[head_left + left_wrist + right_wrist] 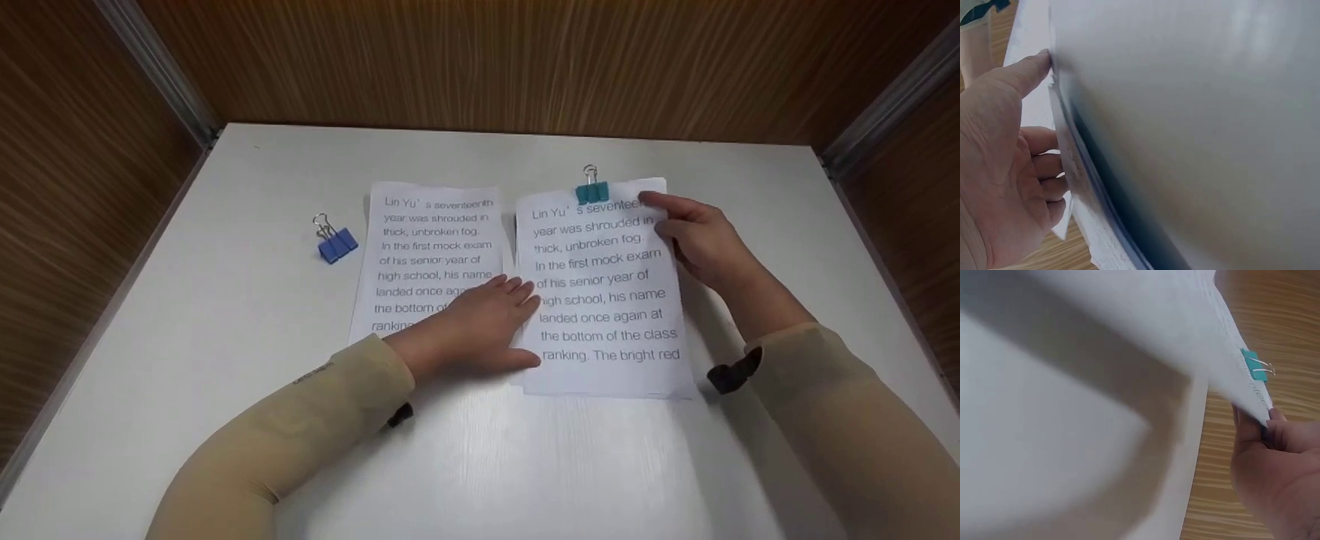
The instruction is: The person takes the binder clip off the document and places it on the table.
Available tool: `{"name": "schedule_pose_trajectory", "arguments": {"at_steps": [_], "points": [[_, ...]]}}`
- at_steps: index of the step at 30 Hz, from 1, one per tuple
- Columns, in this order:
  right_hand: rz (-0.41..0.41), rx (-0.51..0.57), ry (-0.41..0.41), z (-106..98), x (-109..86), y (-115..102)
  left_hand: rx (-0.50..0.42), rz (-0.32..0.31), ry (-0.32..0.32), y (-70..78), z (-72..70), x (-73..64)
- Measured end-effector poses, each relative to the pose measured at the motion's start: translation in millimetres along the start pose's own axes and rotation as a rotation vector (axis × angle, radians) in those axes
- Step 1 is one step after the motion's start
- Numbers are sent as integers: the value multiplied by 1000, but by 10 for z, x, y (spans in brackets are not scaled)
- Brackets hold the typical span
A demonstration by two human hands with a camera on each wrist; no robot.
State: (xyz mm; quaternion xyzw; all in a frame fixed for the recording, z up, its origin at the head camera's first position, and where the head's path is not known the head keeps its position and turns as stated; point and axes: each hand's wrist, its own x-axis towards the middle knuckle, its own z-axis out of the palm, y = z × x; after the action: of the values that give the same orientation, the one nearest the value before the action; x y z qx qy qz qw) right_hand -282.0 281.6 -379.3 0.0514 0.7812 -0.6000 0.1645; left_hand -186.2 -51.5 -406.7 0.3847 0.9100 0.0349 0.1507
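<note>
A stack of printed paper (600, 375) has a teal binder clip (592, 193) on its top edge, with wire handles pointing up. My right hand (701, 240) pinches this stack's right edge near the upper corner; the right wrist view shows thumb and fingers on both sides of the sheets (1230, 343). My left hand (480, 326) lies across the lower right of a second printed stack (427, 202), hiding some of its text. Its fairly straight fingers and thumb touch the clipped stack's left edge. In the left wrist view, the fingertips (1057, 185) meet that paper edge.
A blue binder clip (337, 245) lies on the white table (225, 247), left of the second stack. Wood-grain panels (480, 67) rise behind and at both sides of the table.
</note>
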Motion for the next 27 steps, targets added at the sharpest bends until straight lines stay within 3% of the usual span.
{"name": "schedule_pose_trajectory", "arguments": {"at_steps": [7,10,13,20,23,27], "points": [[-41,62,28,14,-188,37,-42,18,45,-11,46,-5],[-78,65,35,21,-298,59,-85,16,107,-5,-42,21],[-109,58,35,39,-407,99,-148,5,213,-10,-212,63],[-172,39,12,129,-625,145,-434,-39,554,-93,-590,98],[-188,31,7,161,-718,144,-571,-66,609,-141,-697,145],[-215,28,-15,213,-813,132,-732,-122,602,-198,-761,212]]}}
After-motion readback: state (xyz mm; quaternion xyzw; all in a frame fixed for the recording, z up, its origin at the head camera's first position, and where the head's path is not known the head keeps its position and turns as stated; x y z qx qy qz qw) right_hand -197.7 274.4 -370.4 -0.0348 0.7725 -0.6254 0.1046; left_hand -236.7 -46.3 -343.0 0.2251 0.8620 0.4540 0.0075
